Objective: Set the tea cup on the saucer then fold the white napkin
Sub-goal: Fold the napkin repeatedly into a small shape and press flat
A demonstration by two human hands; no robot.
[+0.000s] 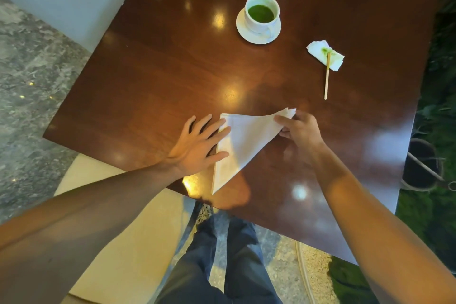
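— Where's the napkin?

— I see the white napkin (240, 145) folded into a triangle at the near edge of the wooden table (160, 69). My left hand (199, 143) lies spread flat on its left side; my right hand (299, 132) pinches the far right corner.

— And the cup?

— The tea cup (262, 13), green liquid inside, sits on the saucer (254, 36) farther back. Right of it, a stained tissue (325, 55) with a wooden stick (327, 76).
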